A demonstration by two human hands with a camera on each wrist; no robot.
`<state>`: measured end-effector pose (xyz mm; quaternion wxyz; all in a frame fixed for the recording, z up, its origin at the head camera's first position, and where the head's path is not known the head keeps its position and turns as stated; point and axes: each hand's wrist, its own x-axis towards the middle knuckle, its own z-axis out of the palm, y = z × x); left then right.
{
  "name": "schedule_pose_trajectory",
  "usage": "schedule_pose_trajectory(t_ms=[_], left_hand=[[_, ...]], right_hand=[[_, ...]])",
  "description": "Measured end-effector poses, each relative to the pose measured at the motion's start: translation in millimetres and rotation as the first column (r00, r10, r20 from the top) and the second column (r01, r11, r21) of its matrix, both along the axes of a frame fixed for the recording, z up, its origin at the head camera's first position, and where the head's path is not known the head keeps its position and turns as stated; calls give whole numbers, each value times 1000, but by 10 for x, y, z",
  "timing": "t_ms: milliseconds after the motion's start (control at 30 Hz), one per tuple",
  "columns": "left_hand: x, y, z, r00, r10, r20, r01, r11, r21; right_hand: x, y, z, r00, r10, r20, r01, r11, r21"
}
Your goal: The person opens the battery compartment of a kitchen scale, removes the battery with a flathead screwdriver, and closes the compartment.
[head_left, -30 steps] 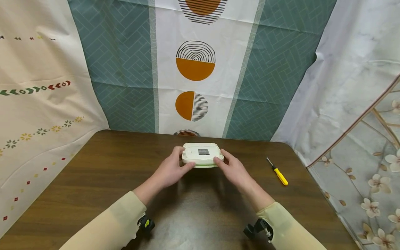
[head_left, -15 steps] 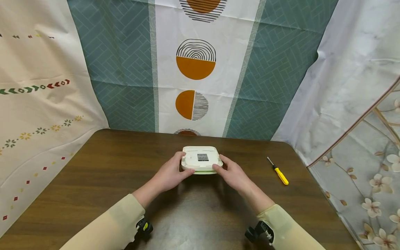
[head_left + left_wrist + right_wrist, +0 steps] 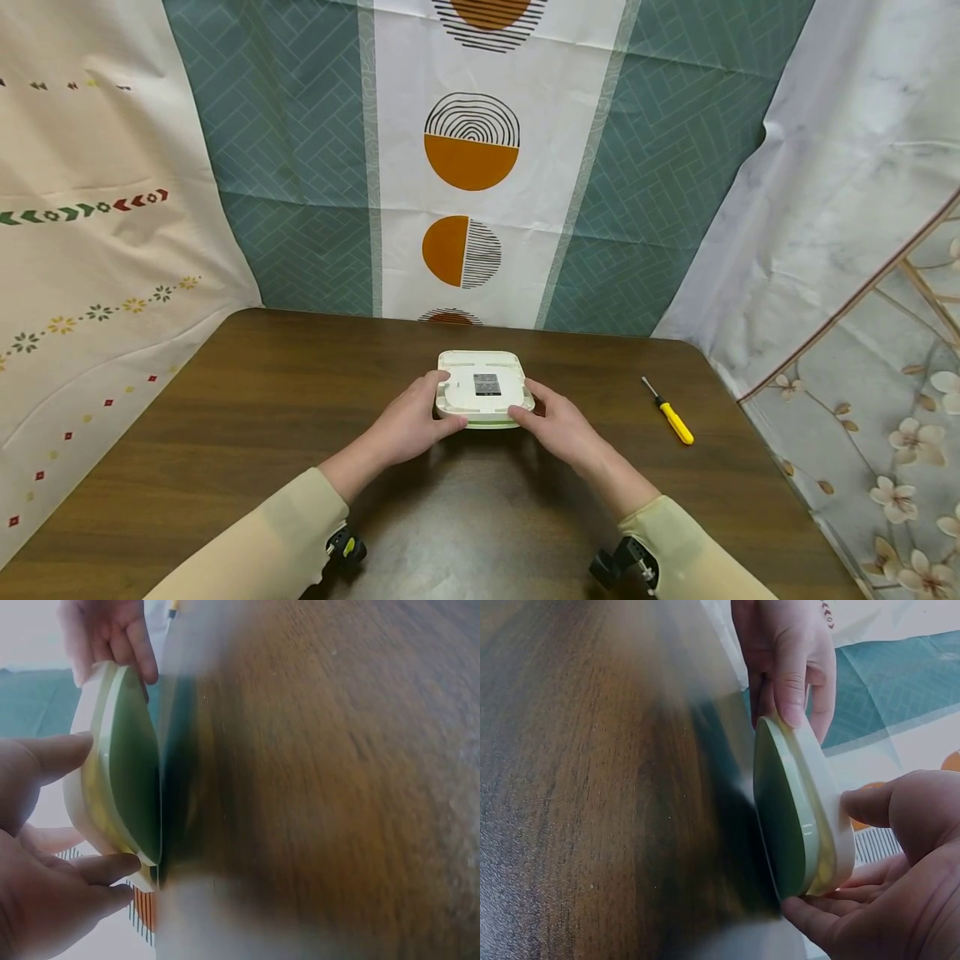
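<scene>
A flat white-and-green device [image 3: 468, 400] with rounded corners is held between my two hands above the table. Its white underside, bearing a dark label [image 3: 487, 384], faces up toward the head view. The green face [image 3: 135, 772] points down at the tabletop in the left wrist view. My left hand [image 3: 411, 422] grips the left side, thumb at the near edge and fingers along the side. On the opposite side my right hand [image 3: 558, 423] grips it the same way. In the right wrist view a yellowish band [image 3: 821, 840] runs between the white and green parts.
A screwdriver [image 3: 667, 410] with a yellow handle lies on the right part of the brown wooden table [image 3: 300, 392]. Patterned cloths hang behind the table [image 3: 472, 250] and along both sides.
The device has tilted so that more of its labelled underside shows, and its near edge has come slightly lower and closer. Both hands keep their grip. The screwdriver stays in place.
</scene>
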<state>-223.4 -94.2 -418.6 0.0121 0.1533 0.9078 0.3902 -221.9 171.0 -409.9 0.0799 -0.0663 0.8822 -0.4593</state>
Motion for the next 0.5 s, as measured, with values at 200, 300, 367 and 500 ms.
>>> schedule_pose_trajectory(t_ms=[200, 300, 367, 500], left_hand=[[18, 9, -6, 1000, -19, -1, 19, 999, -33], [30, 20, -20, 1000, -25, -4, 24, 998, -53], [38, 27, -29, 999, -29, -12, 29, 998, -64], [60, 36, -44, 999, -34, -15, 33, 996, -83]], right_hand=[[32, -9, -10, 1000, -4, 9, 4, 1000, -16], [45, -14, -24, 1000, -9, 18, 10, 999, -35], [50, -15, -37, 1000, -11, 21, 12, 999, -49], [62, -5, -69, 1000, -8, 22, 10, 998, -61]])
